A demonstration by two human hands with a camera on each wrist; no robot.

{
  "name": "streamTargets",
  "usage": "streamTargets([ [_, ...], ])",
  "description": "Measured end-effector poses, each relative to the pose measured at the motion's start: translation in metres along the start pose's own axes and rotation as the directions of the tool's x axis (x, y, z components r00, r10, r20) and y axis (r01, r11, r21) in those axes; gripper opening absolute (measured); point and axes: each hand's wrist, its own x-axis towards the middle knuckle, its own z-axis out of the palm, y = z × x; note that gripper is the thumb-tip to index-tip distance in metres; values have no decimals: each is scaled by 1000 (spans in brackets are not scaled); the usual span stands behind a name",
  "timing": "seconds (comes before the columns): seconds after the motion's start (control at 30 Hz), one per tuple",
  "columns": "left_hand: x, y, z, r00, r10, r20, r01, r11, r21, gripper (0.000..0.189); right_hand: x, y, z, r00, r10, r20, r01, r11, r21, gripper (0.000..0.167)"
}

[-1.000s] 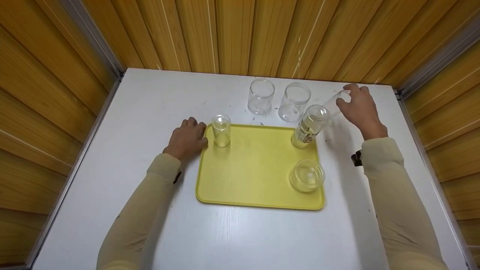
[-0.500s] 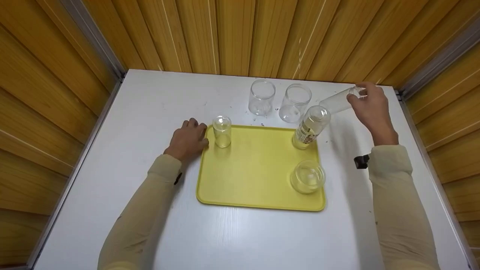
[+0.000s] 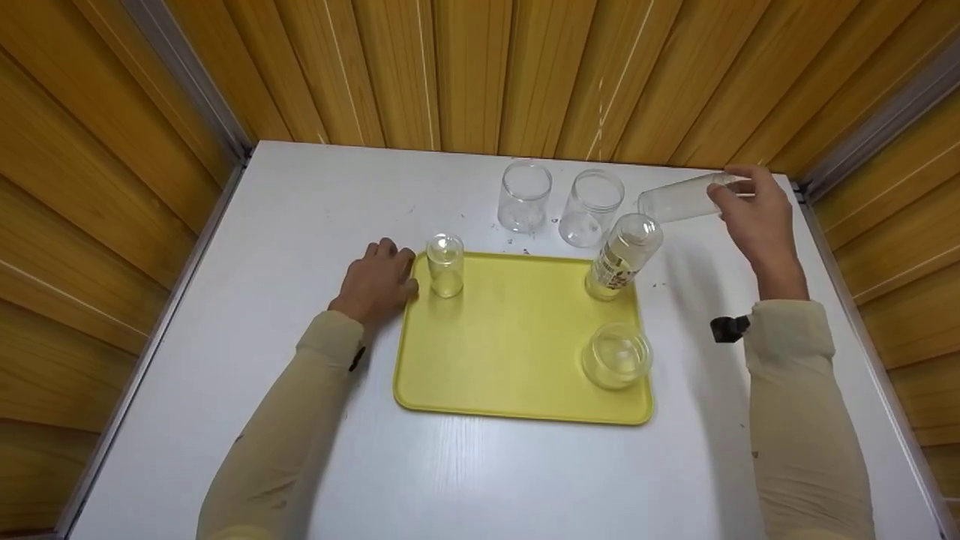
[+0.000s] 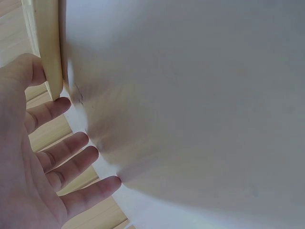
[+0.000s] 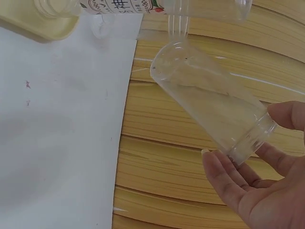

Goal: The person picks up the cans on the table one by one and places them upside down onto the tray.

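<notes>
In the head view my right hand (image 3: 757, 217) pinches the narrower neck end of a clear plastic bottle (image 3: 679, 201). The bottle lies nearly sideways, its base toward the left; in the right wrist view its body (image 5: 209, 100) appears see-through and unlabelled. My left hand (image 3: 377, 281) sits at the upper left corner of a yellow tray (image 3: 517, 337). Its thumb touches the tray's rim, and its fairly straight fingertips rest on the table. On the tray stand a small clear bottle (image 3: 446, 266), a printed-label bottle (image 3: 622, 259) with its neck down, and a low clear jar (image 3: 616, 356).
Two wide clear jars (image 3: 524, 196) (image 3: 591, 208) stand behind the tray, close to the labelled bottle and the held one. Wood-patterned walls (image 3: 465, 75) enclose the white table (image 3: 450, 480) at the back and sides. Small dark specks dot the tabletop.
My right hand has moved to the right with the bottle, which now lies closer to level. The left hand, the tray and the things on it have stayed in place.
</notes>
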Motion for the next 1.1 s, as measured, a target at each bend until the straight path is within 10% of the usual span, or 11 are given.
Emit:
streamTargets([
  [0.6,1,0,0,1000,7,-6,-7,1000,-3,53,-9,-3,8,998,-21,-51,33,966,256,58],
  [1.1,0,0,2,1000,7,-19,-7,1000,3,51,-15,-5,24,999,-54,4,41,805,592,43],
])
